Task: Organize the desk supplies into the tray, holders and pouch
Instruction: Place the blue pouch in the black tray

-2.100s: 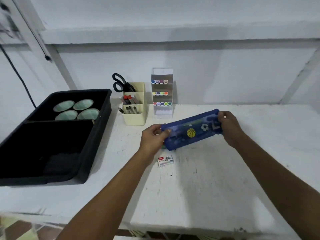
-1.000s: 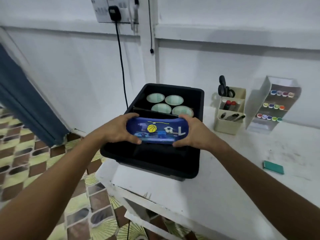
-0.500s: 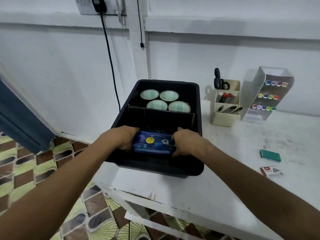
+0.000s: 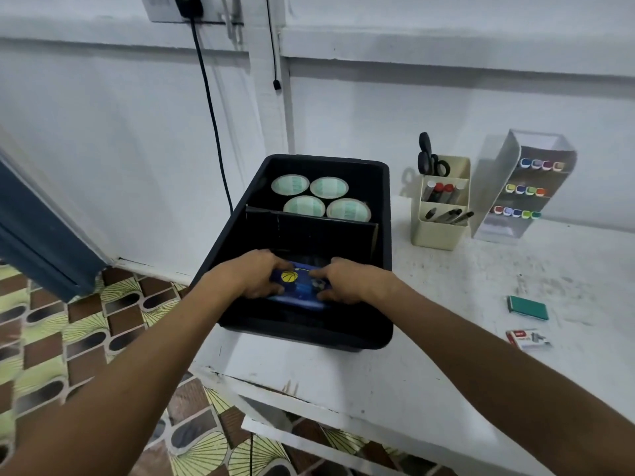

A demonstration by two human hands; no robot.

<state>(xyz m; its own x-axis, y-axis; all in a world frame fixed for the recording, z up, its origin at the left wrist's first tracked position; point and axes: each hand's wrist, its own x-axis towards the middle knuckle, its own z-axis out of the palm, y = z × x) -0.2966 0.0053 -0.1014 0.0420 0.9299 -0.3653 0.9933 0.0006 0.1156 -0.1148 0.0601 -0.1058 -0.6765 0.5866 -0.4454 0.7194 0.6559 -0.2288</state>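
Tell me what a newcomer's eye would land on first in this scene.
First, the two hands, left hand and right hand, gripping a blue pouch with a yellow basketball print, low in the near compartment of the black tray. Next, four tape rolls fill the tray's far compartment behind the divider. To the right on the white table stands a clear marker rack with bright coloured caps.

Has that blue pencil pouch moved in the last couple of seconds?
Yes. The blue pouch went from above the white table down into the black tray's near compartment, in front of the divider, both hands gripping it.
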